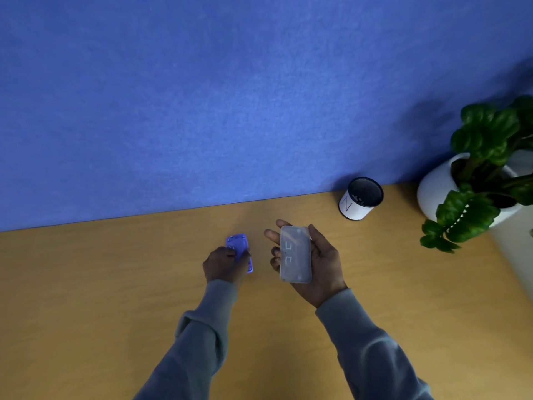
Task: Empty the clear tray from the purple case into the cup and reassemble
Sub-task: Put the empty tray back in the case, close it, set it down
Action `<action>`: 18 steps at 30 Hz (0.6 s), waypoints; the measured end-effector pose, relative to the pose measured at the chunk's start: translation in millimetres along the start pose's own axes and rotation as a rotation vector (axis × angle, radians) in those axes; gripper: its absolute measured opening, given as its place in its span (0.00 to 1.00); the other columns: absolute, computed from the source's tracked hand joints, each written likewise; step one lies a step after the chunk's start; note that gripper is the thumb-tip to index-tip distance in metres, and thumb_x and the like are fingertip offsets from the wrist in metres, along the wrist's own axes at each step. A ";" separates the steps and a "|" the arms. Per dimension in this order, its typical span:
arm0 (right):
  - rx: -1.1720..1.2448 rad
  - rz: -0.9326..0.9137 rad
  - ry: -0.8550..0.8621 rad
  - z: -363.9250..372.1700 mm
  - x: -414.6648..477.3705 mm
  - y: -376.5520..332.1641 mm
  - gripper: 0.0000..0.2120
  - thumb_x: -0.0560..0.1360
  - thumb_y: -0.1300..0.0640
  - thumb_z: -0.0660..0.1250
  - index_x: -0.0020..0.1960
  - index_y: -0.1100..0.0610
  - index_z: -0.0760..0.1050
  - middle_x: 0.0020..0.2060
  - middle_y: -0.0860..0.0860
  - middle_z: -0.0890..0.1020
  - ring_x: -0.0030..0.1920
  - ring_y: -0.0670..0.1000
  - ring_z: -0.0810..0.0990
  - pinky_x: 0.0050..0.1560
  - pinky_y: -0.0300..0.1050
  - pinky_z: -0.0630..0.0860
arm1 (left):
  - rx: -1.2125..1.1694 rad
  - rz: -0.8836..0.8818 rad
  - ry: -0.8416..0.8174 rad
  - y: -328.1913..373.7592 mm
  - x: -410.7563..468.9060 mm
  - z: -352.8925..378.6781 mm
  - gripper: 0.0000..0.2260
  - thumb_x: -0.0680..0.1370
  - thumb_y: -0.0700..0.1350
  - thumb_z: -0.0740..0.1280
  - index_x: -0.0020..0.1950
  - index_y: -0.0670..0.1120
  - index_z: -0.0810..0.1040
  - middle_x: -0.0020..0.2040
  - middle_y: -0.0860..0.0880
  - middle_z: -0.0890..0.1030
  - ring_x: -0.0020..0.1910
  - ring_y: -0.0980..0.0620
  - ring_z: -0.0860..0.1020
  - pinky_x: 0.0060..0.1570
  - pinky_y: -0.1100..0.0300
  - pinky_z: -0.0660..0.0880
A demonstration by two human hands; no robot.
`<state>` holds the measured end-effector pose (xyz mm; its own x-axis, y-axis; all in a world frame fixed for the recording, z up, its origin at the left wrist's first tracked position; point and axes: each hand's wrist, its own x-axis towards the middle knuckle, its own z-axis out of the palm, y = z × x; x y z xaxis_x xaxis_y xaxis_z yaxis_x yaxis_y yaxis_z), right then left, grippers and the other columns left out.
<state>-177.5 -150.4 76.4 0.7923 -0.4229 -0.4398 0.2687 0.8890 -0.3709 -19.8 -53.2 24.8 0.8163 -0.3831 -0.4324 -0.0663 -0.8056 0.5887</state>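
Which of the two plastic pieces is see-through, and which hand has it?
The clear tray in the right hand is see-through. The purple case under the left hand is coloured.

An office desk spot

A blue felt wall like a desk divider stands behind a plain wooden table. At 2 o'clock sits a white cup with a dark inside, and at 3 o'clock a leafy green plant grows in a white pot.

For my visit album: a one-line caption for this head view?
Right hand holds clear plastic tray; left hand grips purple case on wooden desk.
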 end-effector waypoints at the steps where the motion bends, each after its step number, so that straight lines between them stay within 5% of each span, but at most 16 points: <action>1: -0.005 0.003 -0.004 -1.4 0.1 -0.5 0.28 0.82 0.41 0.56 0.67 0.62 0.77 0.58 0.62 0.82 0.44 0.55 0.79 0.47 0.49 0.78 | -0.022 0.020 0.006 6.0 -5.6 -5.7 0.14 0.72 0.57 0.74 0.46 0.46 0.85 0.44 0.46 0.86 0.50 0.41 0.83 0.47 0.59 0.72; 7: -0.060 0.003 0.061 -13.7 0.7 -4.4 0.32 0.81 0.41 0.60 0.71 0.66 0.74 0.56 0.58 0.82 0.46 0.55 0.76 0.51 0.48 0.72 | -0.170 0.209 0.042 45.3 -58.9 -48.4 0.13 0.69 0.58 0.77 0.39 0.49 0.82 0.36 0.57 0.82 0.35 0.64 0.78 0.33 0.73 0.67; 13: -0.051 0.017 0.040 -18.5 1.8 -1.0 0.30 0.81 0.39 0.57 0.63 0.62 0.82 0.51 0.59 0.86 0.46 0.57 0.84 0.46 0.51 0.77 | -0.262 0.347 0.013 76.3 -104.8 -61.5 0.14 0.68 0.58 0.78 0.41 0.49 0.84 0.35 0.56 0.83 0.35 0.62 0.79 0.36 0.71 0.72; 18: 0.013 0.052 0.018 -9.4 -0.1 7.9 0.27 0.82 0.43 0.58 0.65 0.63 0.79 0.51 0.60 0.86 0.51 0.58 0.85 0.54 0.51 0.81 | -0.250 0.358 -0.040 83.4 -124.1 -42.3 0.14 0.67 0.57 0.79 0.42 0.48 0.84 0.36 0.55 0.83 0.37 0.59 0.80 0.42 0.66 0.77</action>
<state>-180.5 -144.9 65.8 0.7955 -0.3791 -0.4727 0.2349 0.9120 -0.3361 -102.3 -53.8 156.4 0.7437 -0.6397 -0.1942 -0.1959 -0.4862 0.8516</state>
